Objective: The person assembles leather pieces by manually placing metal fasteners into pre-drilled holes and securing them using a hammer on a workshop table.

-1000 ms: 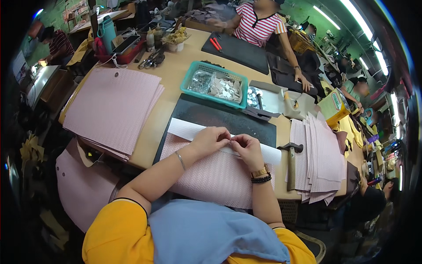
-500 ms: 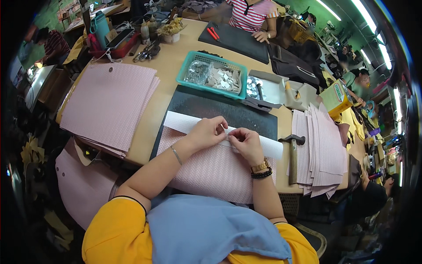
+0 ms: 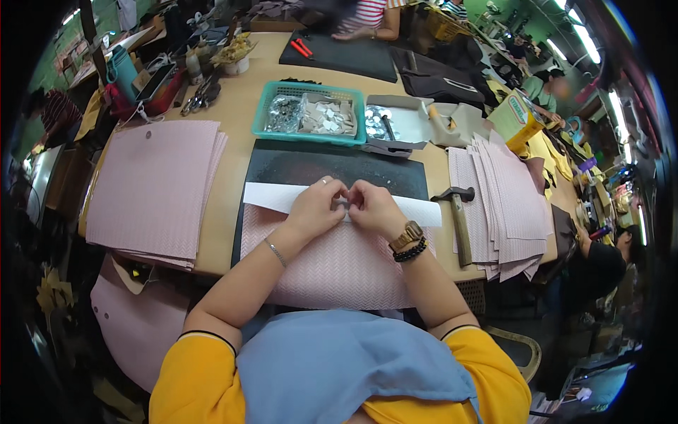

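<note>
A pink sheet with a herringbone weave [image 3: 332, 265] lies before me on a black mat [image 3: 311, 161]. Its far edge is turned over and shows a white underside [image 3: 272, 196]. My left hand [image 3: 318, 207] and my right hand [image 3: 376, 209] meet over this folded strip, thumbs and fingers curled together in a pinch. Whatever sits between the fingertips is too small and too covered to make out. To the right of the sheet, a hammer [image 3: 459, 222] rests with its head pointing away from me.
Beyond the mat stand a teal basket [image 3: 260, 113] of small pieces and a grey tray [image 3: 402, 120] of metal discs. Stacks of pink sheets lie left [image 3: 155, 191] and right [image 3: 498, 212]. A yellow can [image 3: 514, 121] is at far right; someone works opposite at another black mat [image 3: 346, 56].
My hands have drawn closer together over the folded edge, with the right wrist turned more upright. The whole view has shifted slightly. The person opposite has moved a hand.
</note>
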`<state>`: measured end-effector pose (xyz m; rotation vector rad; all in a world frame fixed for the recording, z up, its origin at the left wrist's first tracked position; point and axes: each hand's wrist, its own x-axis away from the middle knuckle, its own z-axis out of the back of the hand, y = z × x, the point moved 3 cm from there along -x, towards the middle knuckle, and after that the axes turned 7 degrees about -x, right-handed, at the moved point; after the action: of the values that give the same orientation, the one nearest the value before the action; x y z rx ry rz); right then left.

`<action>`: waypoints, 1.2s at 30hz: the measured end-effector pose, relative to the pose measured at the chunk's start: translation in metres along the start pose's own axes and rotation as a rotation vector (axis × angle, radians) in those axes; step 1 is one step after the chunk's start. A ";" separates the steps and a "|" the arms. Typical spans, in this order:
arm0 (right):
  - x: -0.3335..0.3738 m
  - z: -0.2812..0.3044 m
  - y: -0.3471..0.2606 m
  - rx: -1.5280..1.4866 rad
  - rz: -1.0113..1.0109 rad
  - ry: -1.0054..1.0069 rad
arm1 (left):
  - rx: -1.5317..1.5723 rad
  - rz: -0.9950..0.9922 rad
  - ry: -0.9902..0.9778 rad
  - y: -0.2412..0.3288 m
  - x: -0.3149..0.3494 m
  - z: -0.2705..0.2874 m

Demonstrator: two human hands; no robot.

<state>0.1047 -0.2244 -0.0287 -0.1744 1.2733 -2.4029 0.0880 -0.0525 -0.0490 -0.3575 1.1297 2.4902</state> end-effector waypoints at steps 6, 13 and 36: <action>-0.050 0.063 -0.017 0.166 0.149 0.143 | -0.019 -0.006 -0.049 -0.004 0.004 0.004; -0.145 0.120 0.050 0.539 -0.083 0.196 | -0.068 -0.098 -0.030 0.002 0.003 0.002; -0.163 0.097 0.056 0.743 -0.016 0.238 | -0.161 -0.143 -0.029 0.008 0.004 0.007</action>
<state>0.2975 -0.2585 -0.0057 0.3248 0.3831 -2.7868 0.0806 -0.0510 -0.0409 -0.4293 0.8634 2.4569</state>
